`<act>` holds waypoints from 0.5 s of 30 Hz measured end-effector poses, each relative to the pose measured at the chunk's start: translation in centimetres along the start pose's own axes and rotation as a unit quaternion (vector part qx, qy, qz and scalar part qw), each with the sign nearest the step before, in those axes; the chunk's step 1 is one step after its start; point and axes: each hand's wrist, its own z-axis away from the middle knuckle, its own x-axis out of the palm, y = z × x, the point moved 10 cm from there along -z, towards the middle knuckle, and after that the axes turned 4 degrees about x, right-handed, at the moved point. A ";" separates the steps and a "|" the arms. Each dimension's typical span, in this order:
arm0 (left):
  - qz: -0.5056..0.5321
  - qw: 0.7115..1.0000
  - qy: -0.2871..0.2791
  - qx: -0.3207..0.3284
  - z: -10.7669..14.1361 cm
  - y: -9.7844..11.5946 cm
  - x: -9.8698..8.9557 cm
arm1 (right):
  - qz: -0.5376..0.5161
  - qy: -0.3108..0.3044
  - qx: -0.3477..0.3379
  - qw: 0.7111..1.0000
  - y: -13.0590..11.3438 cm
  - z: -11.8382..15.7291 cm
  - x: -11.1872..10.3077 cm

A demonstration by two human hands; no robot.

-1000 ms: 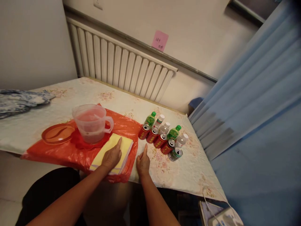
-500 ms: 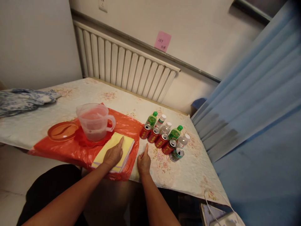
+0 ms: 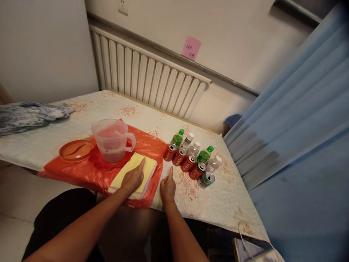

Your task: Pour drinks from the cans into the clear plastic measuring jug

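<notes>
My left hand [image 3: 133, 179] rests on a folded yellow cloth [image 3: 124, 176], index finger stretched out and the others bent, holding nothing. To its right my right hand [image 3: 168, 187] is on the tablecloth beside the red plastic bag [image 3: 95, 182], its index finger extended toward the cans and the rest curled, with nothing visible in it. A clear jug [image 3: 110, 145] with liquid stands in a red dish [image 3: 96, 160] on the bag. Several red cans [image 3: 180, 156] and a green can [image 3: 205, 180] stand in a row before several bottles [image 3: 203, 154] with green or white caps.
An orange dish [image 3: 76, 150] lies left of the jug. A patterned cloth [image 3: 29, 117] is at the far left of the table [image 3: 226, 193]. A radiator [image 3: 149, 74] runs behind it, and a blue curtain [image 3: 289, 120] hangs at the right. A cable [image 3: 240, 233] crosses the near right corner.
The view has shifted slightly, so the objects appear a little farther right. Both hands keep their places and finger positions.
</notes>
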 end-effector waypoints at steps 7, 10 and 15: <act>0.007 1.000 0.000 -0.002 0.1 0.2 -0.3 | -0.012 0.003 -0.009 1.000 0.1 0.0 0.2; 0.005 1.000 -0.003 -0.007 0.1 0.2 -0.4 | -0.011 -0.001 -0.006 1.000 0.1 0.0 0.1; 0.002 1.000 -0.002 -0.002 0.1 0.2 -0.3 | -0.013 -0.004 -0.002 1.000 0.0 0.0 -0.1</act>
